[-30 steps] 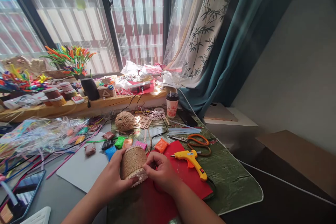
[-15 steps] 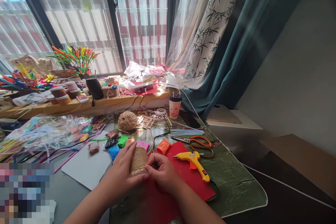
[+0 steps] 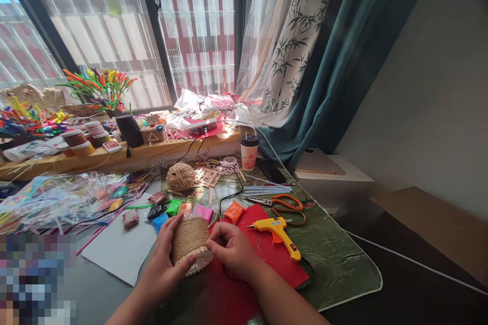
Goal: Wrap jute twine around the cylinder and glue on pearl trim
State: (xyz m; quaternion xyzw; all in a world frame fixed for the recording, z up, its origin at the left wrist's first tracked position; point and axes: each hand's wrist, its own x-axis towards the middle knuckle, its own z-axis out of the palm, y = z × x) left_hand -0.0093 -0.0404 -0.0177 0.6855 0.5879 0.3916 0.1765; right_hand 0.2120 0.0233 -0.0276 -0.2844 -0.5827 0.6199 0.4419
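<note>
Between the two hands, just above the red sheet (image 3: 274, 258), the twine-wrapped drum (image 3: 190, 233) sits tilted, its scalloped rim (image 3: 192, 253) and pale end (image 3: 202, 263) turned toward the person. Half a second ago the left hand (image 3: 165, 256) covered more of it, the thumb reaching across the end nearly to the other hand's fingertips. Now that thumb lies back along the near edge of the rim, apart from the right hand (image 3: 231, 251), and more of the end shows. The left hand grips the drum, fingers curved around its far left side.

The right hand matches its earlier pose: thumb and forefinger closed in a pinch against the right side of the rim. Whether anything lies between those tips is too small to tell. For the work at the rim, the change seems to give the right fingers a clearer edge, with the left hand bearing the steadying.

Just right of the right hand, the yellow glue gun (image 3: 286, 241) lies partly on the red sheet, with the orange-handled scissors (image 3: 293, 196) beyond it. Past the fingers of both hands are the orange packet (image 3: 234, 212) and the pink packet (image 3: 204, 212); farther beyond the left hand rests the ball of twine (image 3: 180, 176).
</note>
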